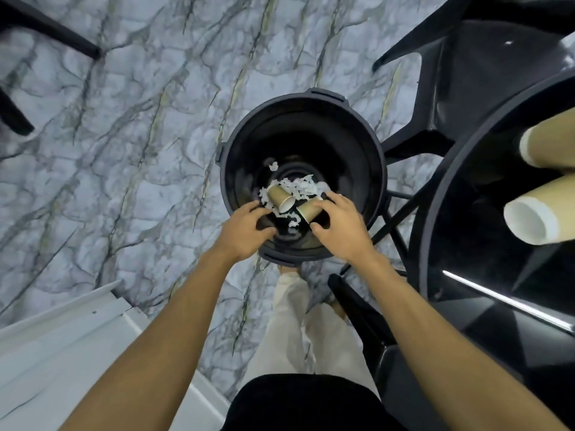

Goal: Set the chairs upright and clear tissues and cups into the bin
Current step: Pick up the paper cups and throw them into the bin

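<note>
A black round bin (303, 101) stands on the marble floor right below me. Inside it lie white tissue scraps (300, 185) and a brown paper cup (280, 196) on its side. Over the bin's near rim, my right hand (340, 227) holds a second brown paper cup (306, 210) between fingers and thumb. My left hand (247, 230) hovers beside it with loosely curled fingers and nothing in them. Two more brown paper cups (549, 144) (539, 214) lie on their sides on the black round table (435, 194) at the right.
A black chair (460, 76) stands behind the table at the upper right. Another black chair (370, 318) is at my right leg. Dark chair legs (53, 32) show at the upper left. A white ledge (62, 346) fills the lower left.
</note>
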Tool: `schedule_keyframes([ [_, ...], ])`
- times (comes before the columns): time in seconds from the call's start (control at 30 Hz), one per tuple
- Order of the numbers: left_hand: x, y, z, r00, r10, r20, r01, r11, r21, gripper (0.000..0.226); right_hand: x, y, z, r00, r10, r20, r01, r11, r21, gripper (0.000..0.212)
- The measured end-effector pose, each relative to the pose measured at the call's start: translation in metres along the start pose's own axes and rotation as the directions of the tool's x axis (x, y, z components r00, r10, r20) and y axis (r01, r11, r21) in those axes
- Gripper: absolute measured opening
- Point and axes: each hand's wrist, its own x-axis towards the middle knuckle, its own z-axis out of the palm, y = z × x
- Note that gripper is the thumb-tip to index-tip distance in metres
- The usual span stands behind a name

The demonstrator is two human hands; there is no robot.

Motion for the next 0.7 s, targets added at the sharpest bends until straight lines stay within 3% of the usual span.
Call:
schedule_keyframes([
  [0.33, -0.058, 0.052, -0.037, 0.980, 0.161, -0.121, -0.161, 0.987, 0.013, 0.044, -0.061, -0.043, -0.051, 0.984, -0.081, -0.158, 0.095, 0.992, 0.084, 0.038],
  [0.7, -0.124, 0.149, -0.019, 0.908, 0.387, -0.158, -0.372, 0.921, 0.119, 0.040, -0.172, -0.004, -0.099, 0.929, -0.049, -0.367, 0.105, 0.985, 0.135, 0.034],
])
